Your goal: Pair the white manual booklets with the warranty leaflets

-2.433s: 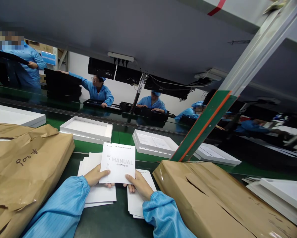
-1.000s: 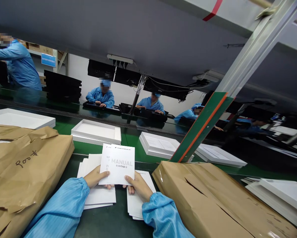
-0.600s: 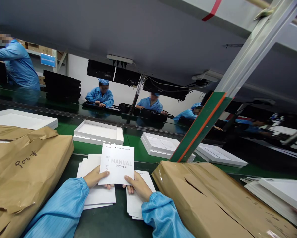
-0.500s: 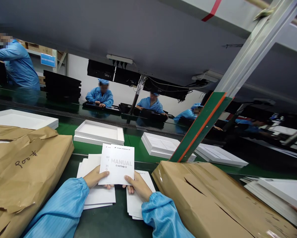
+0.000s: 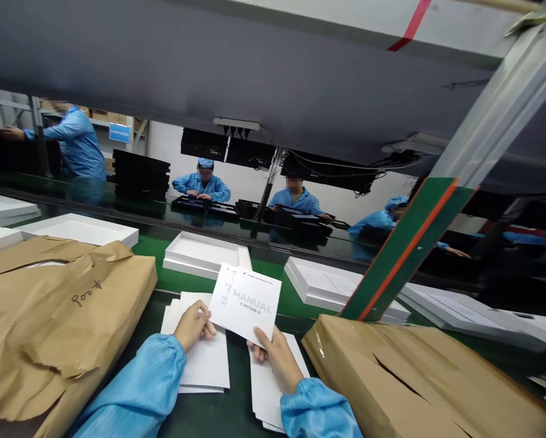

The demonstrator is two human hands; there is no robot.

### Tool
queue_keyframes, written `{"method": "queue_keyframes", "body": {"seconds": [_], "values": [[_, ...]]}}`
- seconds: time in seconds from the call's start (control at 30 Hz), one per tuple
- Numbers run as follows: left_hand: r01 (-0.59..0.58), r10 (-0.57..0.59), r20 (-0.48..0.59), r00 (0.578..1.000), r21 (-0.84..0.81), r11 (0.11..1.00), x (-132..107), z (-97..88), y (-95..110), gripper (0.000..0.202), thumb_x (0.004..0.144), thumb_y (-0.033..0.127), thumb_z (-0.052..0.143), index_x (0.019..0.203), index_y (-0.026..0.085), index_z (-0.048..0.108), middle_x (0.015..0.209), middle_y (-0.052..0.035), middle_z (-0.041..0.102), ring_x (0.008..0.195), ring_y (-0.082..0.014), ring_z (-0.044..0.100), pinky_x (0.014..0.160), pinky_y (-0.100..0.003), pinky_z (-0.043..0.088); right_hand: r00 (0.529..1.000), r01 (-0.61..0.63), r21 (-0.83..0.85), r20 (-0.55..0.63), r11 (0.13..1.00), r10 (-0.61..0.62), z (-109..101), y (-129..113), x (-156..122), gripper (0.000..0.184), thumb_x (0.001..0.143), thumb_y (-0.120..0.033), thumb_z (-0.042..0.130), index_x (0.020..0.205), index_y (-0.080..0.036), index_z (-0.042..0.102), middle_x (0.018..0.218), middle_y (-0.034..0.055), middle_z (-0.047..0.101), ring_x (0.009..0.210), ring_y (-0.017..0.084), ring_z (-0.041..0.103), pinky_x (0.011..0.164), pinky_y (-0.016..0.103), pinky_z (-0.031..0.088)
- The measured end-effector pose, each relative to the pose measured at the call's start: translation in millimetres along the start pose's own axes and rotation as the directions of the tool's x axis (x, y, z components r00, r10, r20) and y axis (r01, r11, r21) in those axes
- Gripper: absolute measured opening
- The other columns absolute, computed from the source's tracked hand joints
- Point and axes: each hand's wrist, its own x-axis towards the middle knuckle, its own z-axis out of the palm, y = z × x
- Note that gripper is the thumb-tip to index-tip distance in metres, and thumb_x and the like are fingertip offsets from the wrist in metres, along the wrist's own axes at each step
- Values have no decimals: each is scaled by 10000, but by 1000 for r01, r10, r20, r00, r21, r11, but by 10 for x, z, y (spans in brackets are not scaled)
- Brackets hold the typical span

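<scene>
A white booklet printed "MANUAL" (image 5: 248, 302) is held up above the dark bench, tilted to the right. My right hand (image 5: 273, 354) grips its lower right corner, thumb on the cover. My left hand (image 5: 193, 324) is curled at its lower left edge; whether it still grips is unclear. Under my hands lie two stacks of white sheets, the left stack (image 5: 204, 359) and the right stack (image 5: 270, 389). Both arms wear blue sleeves.
Brown paper-wrapped bundles sit at left (image 5: 58, 316) and right (image 5: 419, 383). White open box trays (image 5: 204, 254) ride the green conveyor (image 5: 291, 298) behind. A green-and-orange taped post (image 5: 405, 249) slants up right. Several people in blue work across the line.
The booklet has tilted and shifted right, carried by my right hand. The view has panned, and the white trays have drifted right on the conveyor.
</scene>
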Motion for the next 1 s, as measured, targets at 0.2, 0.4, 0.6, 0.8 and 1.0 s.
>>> {"method": "queue_keyframes", "body": {"seconds": [0.2, 0.4, 0.6, 0.8, 1.0], "values": [[-54, 39, -279, 959, -49, 997, 400, -276, 288, 122, 731, 185, 412, 622, 148, 371, 407, 40, 533, 334, -41, 462, 359, -131, 293, 997, -27, 88, -76, 996, 34, 25, -48, -8, 351, 600, -445, 556, 754, -144, 464, 484, -17, 533, 366, 74, 426, 343, 188, 294], [32, -74, -390, 918, -111, 993, 1053, -558, 568, 190, 756, 242, 422, 864, 100, 489, 766, -27, 558, 603, -80, 528, 533, -232, 434, 997, -42, 93, -53, 995, 48, 33, -33, -16, 344, 590, -437, 571, 741, -143, 476, 479, -15, 530, 361, 73, 430, 343, 182, 297], [-50, -81, -555, 828, -217, 975, 1307, -695, 470, 288, 760, 272, 412, 1010, 131, 439, 977, -61, 494, 807, -140, 509, 673, -330, 435, 998, -49, 22, -29, 999, 49, 18, 48, 52, 390, 593, -489, 539, 745, -138, 464, 460, -16, 520, 348, 62, 416, 338, 177, 294], [-213, 32, -691, 722, -179, 960, 1062, -664, 262, 389, 738, 177, 399, 1108, 167, 278, 920, -54, 507, 656, -56, 526, 566, -183, 416, 1000, -15, -57, 4, 998, 16, 42, 42, 50, 398, 614, -510, 497, 750, -142, 428, 486, 6, 548, 360, 73, 430, 356, 192, 312], [-241, 171, -576, 800, -47, 969, 586, -400, 71, 202, 663, 200, 412, 847, 165, 487, 759, -18, 561, 532, -66, 515, 494, -181, 380, 996, -10, -45, 92, 999, 14, 21, -77, 10, 458, 598, -490, 519, 891, -174, 366, 512, -28, 535, 384, 111, 488, 370, 218, 345]]}}
